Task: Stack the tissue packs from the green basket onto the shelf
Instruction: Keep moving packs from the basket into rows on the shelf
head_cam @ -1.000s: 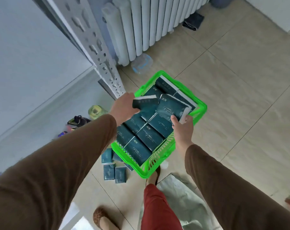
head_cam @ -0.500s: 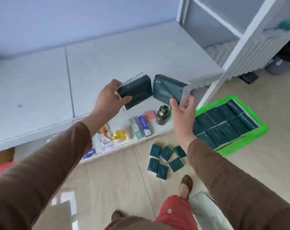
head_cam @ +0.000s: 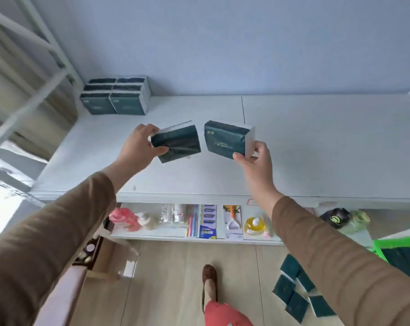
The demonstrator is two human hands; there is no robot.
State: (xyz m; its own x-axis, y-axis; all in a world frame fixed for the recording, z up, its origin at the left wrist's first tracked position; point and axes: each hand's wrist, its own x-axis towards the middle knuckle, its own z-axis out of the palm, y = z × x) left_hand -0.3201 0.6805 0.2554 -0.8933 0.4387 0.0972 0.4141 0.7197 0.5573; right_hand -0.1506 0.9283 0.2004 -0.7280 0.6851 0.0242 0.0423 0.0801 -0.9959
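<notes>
Two tissue packs (head_cam: 177, 144) (head_cam: 226, 140) — held, green basket (head_cam: 387, 244) part-filled

two dark-green packs (head_cam: 177, 143) (head_cam: 226, 142) held above shelf (head_cam: 316, 149) | stack (head_cam: 115, 96) back-left

single head-worn view, forward and down over shelf (head_cam: 293, 137)

The white shelf (head_cam: 316, 149) lies bare across its middle and whole right side, back to the blue wall, so both hands can pass straight forward. Only the stack of tissue packs (head_cam: 115, 96) fills its back left corner, hard against the slanted frame post (head_cam: 56, 50). Below the front edge, the lower shelf (head_cam: 199, 237) is crowded with small goods. Loose packs (head_cam: 293, 285) litter the floor at right, beside the green basket (head_cam: 392, 244).
</notes>
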